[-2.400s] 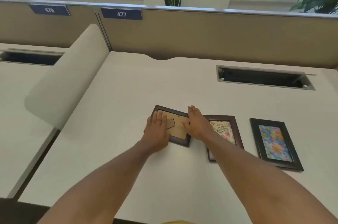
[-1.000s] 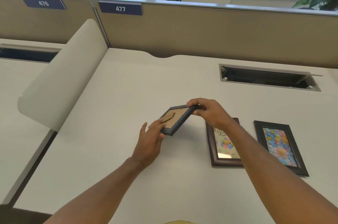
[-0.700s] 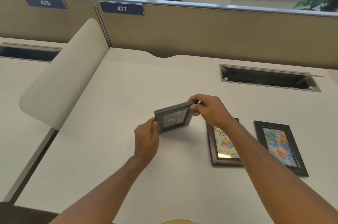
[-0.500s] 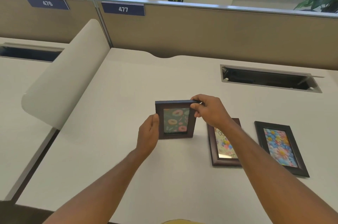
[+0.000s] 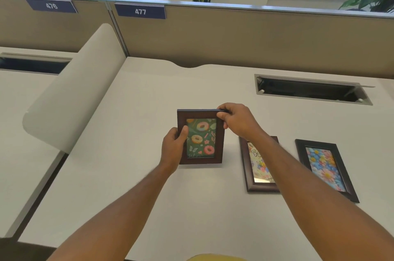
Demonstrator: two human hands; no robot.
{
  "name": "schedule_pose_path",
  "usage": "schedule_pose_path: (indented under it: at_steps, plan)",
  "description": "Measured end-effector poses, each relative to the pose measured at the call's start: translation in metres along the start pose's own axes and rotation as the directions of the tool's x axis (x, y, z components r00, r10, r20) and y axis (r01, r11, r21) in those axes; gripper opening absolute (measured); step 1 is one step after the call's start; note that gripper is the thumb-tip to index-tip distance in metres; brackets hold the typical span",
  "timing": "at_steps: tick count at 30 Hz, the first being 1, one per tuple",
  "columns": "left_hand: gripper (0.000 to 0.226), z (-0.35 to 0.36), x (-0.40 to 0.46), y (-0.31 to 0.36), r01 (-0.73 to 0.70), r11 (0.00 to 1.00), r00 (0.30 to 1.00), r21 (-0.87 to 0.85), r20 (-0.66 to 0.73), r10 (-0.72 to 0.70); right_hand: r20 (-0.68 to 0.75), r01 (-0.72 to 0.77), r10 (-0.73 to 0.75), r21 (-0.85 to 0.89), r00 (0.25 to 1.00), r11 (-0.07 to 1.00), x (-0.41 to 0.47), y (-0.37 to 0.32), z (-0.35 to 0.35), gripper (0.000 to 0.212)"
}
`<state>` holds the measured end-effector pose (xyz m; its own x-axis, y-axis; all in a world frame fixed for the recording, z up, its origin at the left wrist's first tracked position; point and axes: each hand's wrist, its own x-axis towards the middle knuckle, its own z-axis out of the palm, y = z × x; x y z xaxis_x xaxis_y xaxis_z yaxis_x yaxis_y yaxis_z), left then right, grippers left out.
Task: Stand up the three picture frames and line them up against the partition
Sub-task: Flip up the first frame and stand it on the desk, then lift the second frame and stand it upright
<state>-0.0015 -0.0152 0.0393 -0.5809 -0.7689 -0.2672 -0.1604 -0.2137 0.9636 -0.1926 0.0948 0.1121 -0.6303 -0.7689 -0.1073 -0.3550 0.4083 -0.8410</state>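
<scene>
A dark brown donut picture frame (image 5: 201, 136) stands upright in the middle of the white desk, its picture facing me. My left hand (image 5: 172, 150) grips its left edge and my right hand (image 5: 236, 120) pinches its top right corner. To the right, a brown birthday-card frame (image 5: 259, 167) lies flat, partly hidden under my right forearm. Further right lies a black flower picture frame (image 5: 325, 169), also flat and face up. The tan partition (image 5: 245, 39) runs along the back of the desk, well beyond the frames.
An open cable slot (image 5: 311, 90) is set into the desk at the back right. A curved white side divider (image 5: 72, 90) borders the desk on the left. Number plate 477 (image 5: 140, 11) hangs on the partition. Plants stand behind it.
Both hands lifted the face-down left frame off the desk, turned it over and stood it upright facing me. The other two frames stayed flat.
</scene>
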Motion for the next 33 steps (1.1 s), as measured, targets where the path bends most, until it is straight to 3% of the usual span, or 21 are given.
schedule_pose_path:
  at_steps: [10, 15, 21, 24, 28, 31, 33]
  plan:
    - [0.015, -0.001, 0.008, -0.008, -0.067, 0.997, 0.997, 0.042, -0.024, 0.069, -0.009, 0.021, -0.021, 0.016, 1.0, 1.0, 0.005, 0.003, 0.007, 0.01]
    - [0.014, -0.002, 0.004, -0.014, -0.092, 0.993, 0.994, 0.069, -0.047, 0.095, 0.006, 0.063, -0.063, -0.007, 0.998, 0.998, 0.002, 0.004, 0.006, 0.009]
    - [0.023, -0.003, -0.004, -0.017, -0.118, 0.987, 0.986, 0.11, -0.104, 0.13, -0.024, 0.075, -0.074, 0.027, 0.997, 0.997, -0.007, 0.01, -0.002, 0.036]
    - [0.027, 0.0, -0.012, -0.023, -0.137, 0.975, 0.957, 0.177, -0.229, 0.176, -0.109, 0.043, -0.034, 0.079, 0.993, 0.996, -0.02, 0.024, -0.016, 0.033]
    - [0.037, 0.013, -0.033, -0.034, -0.157, 0.908, 0.834, 0.388, -0.44, 0.332, -0.213, -0.065, 0.092, 0.132, 0.973, 0.989, -0.043, 0.063, -0.043, 0.028]
    - [0.035, 0.036, -0.058, -0.049, -0.29, 0.78, 0.813, 0.555, -0.287, 0.507, -0.254, -0.179, 0.201, 0.108, 0.946, 0.978, -0.06, 0.098, -0.058, 0.028]
    - [0.032, 0.06, -0.075, -0.06, -0.346, 0.748, 0.848, 0.567, -0.153, 0.508, -0.267, -0.267, 0.268, 0.042, 0.926, 0.963, -0.071, 0.121, -0.064, 0.031]
